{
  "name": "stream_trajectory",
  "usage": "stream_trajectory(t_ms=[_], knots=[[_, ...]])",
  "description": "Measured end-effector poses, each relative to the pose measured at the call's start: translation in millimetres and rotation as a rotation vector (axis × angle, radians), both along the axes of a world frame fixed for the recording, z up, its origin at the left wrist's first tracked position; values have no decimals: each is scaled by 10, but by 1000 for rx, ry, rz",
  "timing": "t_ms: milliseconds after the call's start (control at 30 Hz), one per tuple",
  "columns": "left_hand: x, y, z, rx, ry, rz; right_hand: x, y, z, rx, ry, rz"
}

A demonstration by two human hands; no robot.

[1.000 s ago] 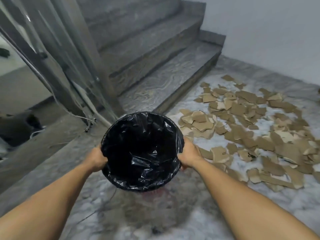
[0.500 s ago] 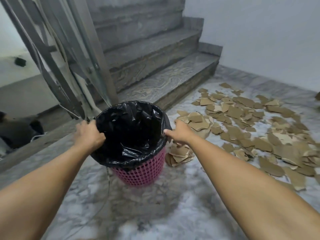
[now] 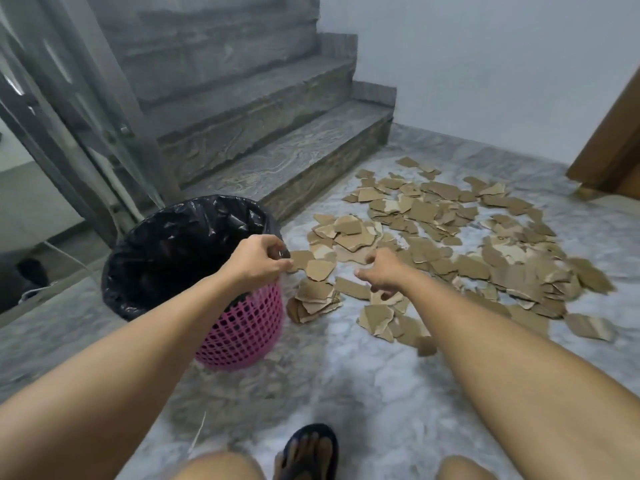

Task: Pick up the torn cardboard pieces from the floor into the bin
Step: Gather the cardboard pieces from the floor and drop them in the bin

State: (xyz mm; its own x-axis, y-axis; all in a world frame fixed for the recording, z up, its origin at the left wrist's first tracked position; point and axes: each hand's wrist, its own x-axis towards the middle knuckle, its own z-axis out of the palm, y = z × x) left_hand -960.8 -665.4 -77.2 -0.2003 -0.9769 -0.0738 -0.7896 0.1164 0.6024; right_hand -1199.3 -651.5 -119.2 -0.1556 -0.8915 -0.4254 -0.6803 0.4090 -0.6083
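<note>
A pink mesh bin [image 3: 239, 327] lined with a black plastic bag [image 3: 180, 244] stands on the marble floor at the left. My left hand [image 3: 258, 261] is at the bin's right rim, with fingers and thumb pinching the edge of the bag. Several torn brown cardboard pieces [image 3: 450, 237] lie spread over the floor to the right of the bin, the nearest small heap [image 3: 315, 299] right beside it. My right hand [image 3: 381, 271] hovers just above the near pieces, its fingers loosely curled and holding nothing.
Grey stone stairs [image 3: 277, 157] rise behind the bin, with a glass and metal railing [image 3: 86, 116] at the left. A wooden door frame [image 3: 616, 143] stands at the far right. My sandalled foot [image 3: 308, 452] is at the bottom, near a thin cable [image 3: 197, 434].
The bin has been set down on the floor beside the cardboard. My right hand left the rim and moved right over the pieces; my left hand shifted from the left rim to the right rim.
</note>
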Motion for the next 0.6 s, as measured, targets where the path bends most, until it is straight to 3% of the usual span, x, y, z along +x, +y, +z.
stream_trajectory(t_ms=[267,400,600], knots=[[-643,-503,-1312,274,-182,-109,-678,-60,-904,134,53,-117],[-715,-737,-1955,408,-182,-79,-942,-116,-1381,229,176,-111],[-656,-957,-2523,318,-330,-30,-1050,-202,-1964,313,276,-94]])
